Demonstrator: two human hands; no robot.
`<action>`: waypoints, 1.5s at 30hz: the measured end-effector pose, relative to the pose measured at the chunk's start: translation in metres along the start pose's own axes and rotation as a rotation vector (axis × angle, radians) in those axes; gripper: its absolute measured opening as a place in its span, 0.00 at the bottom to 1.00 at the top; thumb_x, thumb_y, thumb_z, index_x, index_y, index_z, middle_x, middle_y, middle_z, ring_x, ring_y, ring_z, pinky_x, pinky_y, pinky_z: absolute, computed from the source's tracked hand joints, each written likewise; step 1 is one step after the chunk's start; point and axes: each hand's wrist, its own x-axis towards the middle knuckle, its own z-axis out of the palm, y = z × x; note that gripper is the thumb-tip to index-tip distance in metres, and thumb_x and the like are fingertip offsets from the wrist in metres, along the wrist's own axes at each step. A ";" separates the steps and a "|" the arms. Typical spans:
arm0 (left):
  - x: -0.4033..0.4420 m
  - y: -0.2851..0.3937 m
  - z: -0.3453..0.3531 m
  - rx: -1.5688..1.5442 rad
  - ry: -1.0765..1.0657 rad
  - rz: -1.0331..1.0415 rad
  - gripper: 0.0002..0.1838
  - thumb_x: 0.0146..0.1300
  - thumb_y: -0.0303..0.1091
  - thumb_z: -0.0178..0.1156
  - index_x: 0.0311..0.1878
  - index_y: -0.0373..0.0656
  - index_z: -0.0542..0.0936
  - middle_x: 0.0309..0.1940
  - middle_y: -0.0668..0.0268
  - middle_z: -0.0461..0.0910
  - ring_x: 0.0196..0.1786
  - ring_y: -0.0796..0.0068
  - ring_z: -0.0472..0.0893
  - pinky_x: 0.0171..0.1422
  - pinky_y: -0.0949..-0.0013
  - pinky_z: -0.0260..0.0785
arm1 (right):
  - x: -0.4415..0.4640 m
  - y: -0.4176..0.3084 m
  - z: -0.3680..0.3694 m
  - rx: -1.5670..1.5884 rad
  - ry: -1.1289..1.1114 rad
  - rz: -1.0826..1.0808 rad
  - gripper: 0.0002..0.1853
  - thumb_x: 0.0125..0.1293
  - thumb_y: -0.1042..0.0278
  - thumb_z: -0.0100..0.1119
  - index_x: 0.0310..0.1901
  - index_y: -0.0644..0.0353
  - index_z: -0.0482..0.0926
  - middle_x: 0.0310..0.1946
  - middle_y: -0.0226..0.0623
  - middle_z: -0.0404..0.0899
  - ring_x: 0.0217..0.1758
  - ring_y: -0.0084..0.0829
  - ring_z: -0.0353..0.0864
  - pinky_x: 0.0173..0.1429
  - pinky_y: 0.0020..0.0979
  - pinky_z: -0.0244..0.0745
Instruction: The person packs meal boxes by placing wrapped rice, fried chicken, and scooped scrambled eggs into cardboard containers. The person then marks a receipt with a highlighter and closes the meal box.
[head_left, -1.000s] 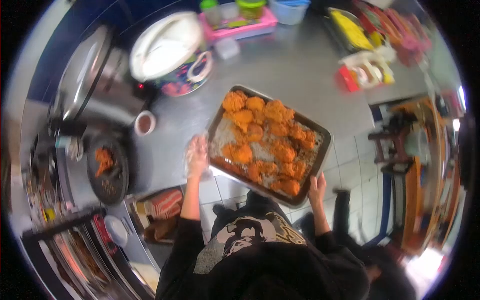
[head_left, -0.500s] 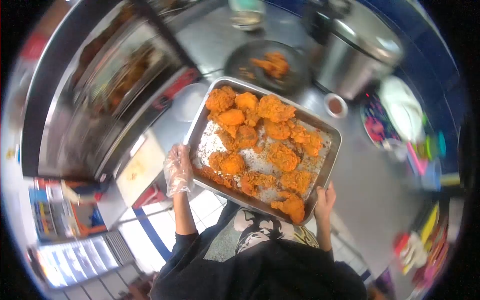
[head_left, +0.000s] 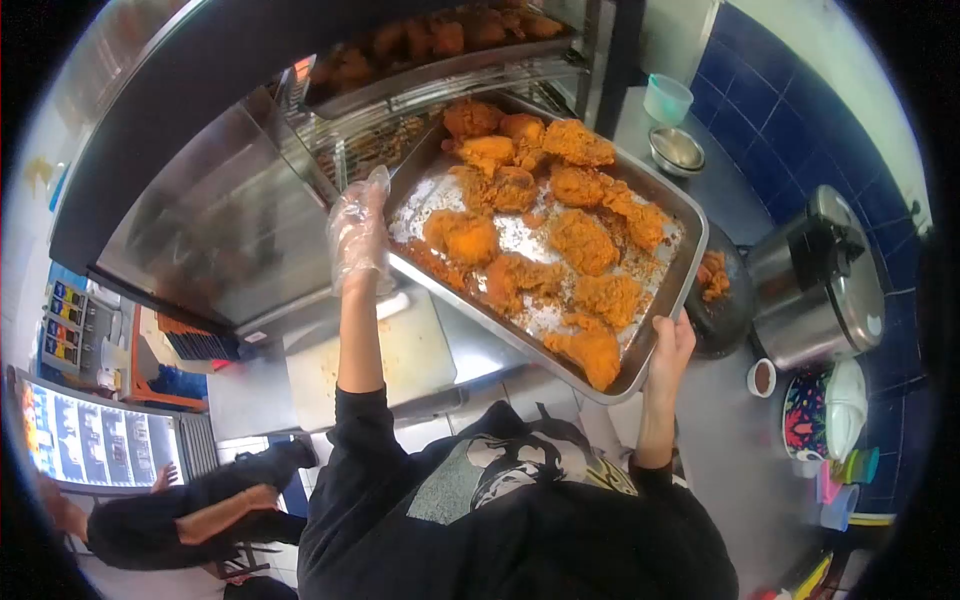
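Both hands hold a metal tray [head_left: 424,198] with pieces of fried chicken [head_left: 583,241] spread over it. My left hand [head_left: 358,235], in a clear plastic glove, grips the tray's left edge. At the lower right corner, my bare right hand [head_left: 671,350] is closed around the rim. The tray's far left part is at the opening of a warming cabinet [head_left: 195,235]. Inside the cabinet, another tray [head_left: 440,68] of fried chicken rests on an upper shelf, above wire racks.
A cutting board [head_left: 370,350] lies on the counter below the cabinet. To the right are a dark pan [head_left: 727,320] with chicken, a steel cooker [head_left: 815,285] and a small sauce bowl [head_left: 761,378]. At lower left another person [head_left: 190,510] in dark clothes is near a lit fridge [head_left: 85,425].
The tray has come from over the counter to the cabinet opening, with both hands still on it. My view has turned left, and another person now shows at lower left.
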 end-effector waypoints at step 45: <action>-0.202 -0.099 0.040 -1.181 -0.778 -0.070 0.43 0.66 0.58 0.50 0.74 0.42 0.47 0.75 0.58 0.45 0.74 0.62 0.52 0.74 0.60 0.50 | 0.048 0.094 0.130 -0.091 -0.941 -0.067 0.04 0.60 0.82 0.57 0.33 0.64 0.74 0.28 0.25 0.73 0.32 0.16 0.72 0.38 0.18 0.68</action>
